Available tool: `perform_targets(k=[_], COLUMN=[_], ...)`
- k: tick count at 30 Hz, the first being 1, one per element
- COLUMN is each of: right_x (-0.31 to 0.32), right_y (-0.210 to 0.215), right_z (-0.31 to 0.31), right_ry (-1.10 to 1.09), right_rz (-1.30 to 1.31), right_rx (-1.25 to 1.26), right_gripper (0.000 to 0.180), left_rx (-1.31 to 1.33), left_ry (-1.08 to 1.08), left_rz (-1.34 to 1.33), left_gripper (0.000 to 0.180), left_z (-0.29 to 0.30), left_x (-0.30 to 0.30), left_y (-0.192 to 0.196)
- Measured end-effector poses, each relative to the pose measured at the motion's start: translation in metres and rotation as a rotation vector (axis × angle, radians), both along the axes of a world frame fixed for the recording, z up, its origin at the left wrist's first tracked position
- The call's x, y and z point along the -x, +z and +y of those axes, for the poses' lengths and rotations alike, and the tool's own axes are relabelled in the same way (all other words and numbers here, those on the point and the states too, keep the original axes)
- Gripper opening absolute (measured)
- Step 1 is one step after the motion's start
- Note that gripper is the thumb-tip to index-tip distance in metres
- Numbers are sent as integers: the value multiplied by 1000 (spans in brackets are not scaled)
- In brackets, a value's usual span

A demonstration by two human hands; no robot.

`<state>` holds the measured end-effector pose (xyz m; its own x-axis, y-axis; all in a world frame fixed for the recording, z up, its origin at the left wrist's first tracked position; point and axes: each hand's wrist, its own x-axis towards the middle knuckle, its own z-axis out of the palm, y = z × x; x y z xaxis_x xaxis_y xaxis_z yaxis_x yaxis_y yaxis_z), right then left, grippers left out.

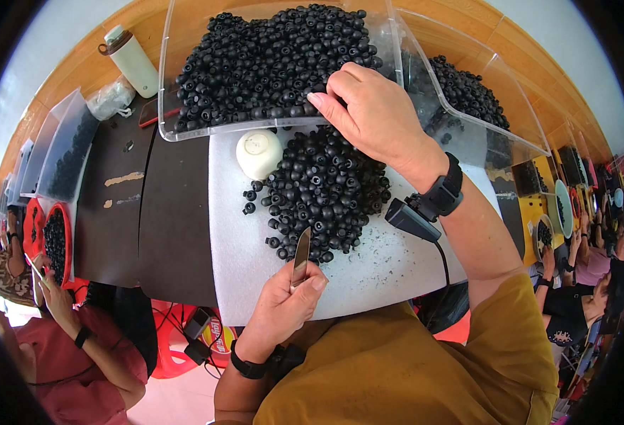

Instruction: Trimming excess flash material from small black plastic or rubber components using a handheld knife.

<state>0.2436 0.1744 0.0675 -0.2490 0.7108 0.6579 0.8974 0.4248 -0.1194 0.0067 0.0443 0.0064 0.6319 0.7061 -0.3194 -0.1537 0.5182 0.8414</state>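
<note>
My left hand (287, 301) is closed round a short knife (301, 258), its blade pointing up and away from me. Just beyond the blade lies a heap of small round black pieces (326, 184), many with a hole, on a white foam sheet (248, 248). My right hand (375, 113) reaches over the near rim of a clear plastic bin (205, 132) filled with the same pieces. Its fingers are curled together with the thumb by the pieces; whatever they pinch is hidden. A small white cup (259, 154), bottom up, touches the heap's left side.
Right of the bin stands a second clear bin (496, 134) with more black pieces. A pale bottle (130, 62), a plastic bag (111, 98) and a phone (149, 113) lie at the far left. A cabled black device (412, 220) hangs from my right wrist. Other people sit on both sides.
</note>
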Motion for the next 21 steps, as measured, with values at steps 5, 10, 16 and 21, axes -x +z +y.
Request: perform_targets(k=[5,10,16,21], right_x=[1,2,0,-2], right_y=[0,-2,-3,-5], right_z=[-1,-1,-3,-2], right_ry=[-29,-9,-14,19], right_rz=[-27,-9,4,42], right_rx=[23,6,-46,-231], right_gripper=[28,27,28,26], left_rx=[7,2,-8,-5], left_ry=[-8,-4,6,3], left_rz=[9,16,25,21], left_gripper=[15,16,18,19], left_z=[0,0,-1,-1], left_x=[0,0,-1,0], left_y=[1,1,0,-1])
